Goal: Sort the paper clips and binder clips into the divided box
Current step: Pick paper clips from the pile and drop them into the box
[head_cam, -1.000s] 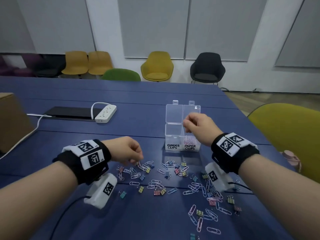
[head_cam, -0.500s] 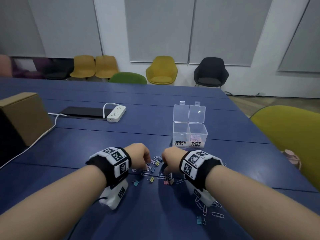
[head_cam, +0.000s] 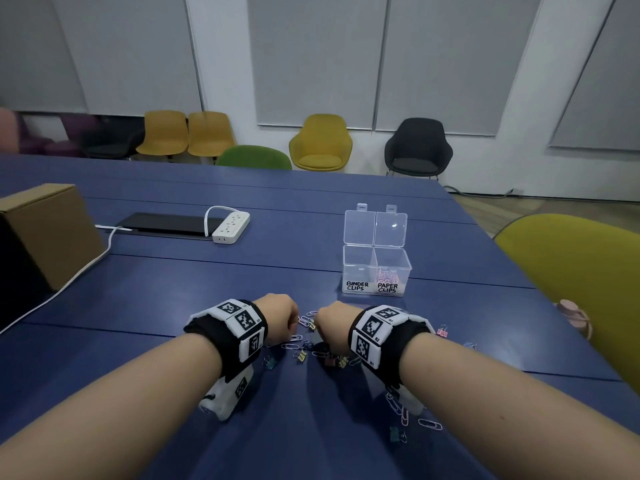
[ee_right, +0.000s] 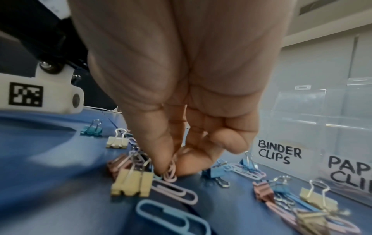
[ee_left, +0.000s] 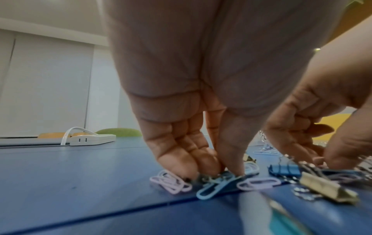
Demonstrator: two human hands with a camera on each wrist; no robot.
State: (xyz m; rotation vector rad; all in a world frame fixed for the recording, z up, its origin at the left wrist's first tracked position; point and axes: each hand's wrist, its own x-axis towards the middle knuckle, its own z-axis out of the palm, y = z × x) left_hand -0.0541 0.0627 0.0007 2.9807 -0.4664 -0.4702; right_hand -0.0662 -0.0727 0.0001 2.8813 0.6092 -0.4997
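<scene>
A: What were the hands doing at this moment?

B: Both were down in the pile of clips on the blue table [head_cam: 207,289]. The left hand [ee_left: 201,95] had its thumb and fingertips [ee_left: 205,165] closed on a blue paper clip [ee_left: 213,186] that lay flat on the table. The right hand [ee_right: 181,79] was pinching a pink paper clip [ee_right: 170,172] between thumb and first finger, just beside a yellow binder clip [ee_right: 131,182].

A: And where was the divided box [head_cam: 376,268]?

B: It stood farther away on the table, beyond the hands and a little to the right, with both lids open. The right compartment had pink paper clips in it; the left one looked empty to me.

A: How should the step be done well?

B: In my opinion, each hand should lift only one clip, because the clips lay tangled and touching. A flat paper clip is thin, so it is better to tip up one end before lifting. Then both clips should go into the right compartment, not the left.

A: Could any writing be read?

B: Yes, handwritten labels on the front of the box: "BINDER CLIPS" [head_cam: 357,285] on the left and "PAPER CLIPS" [head_cam: 388,287] on the right. The wristbands carried square black-and-white code markers; I saw no brand name
</scene>
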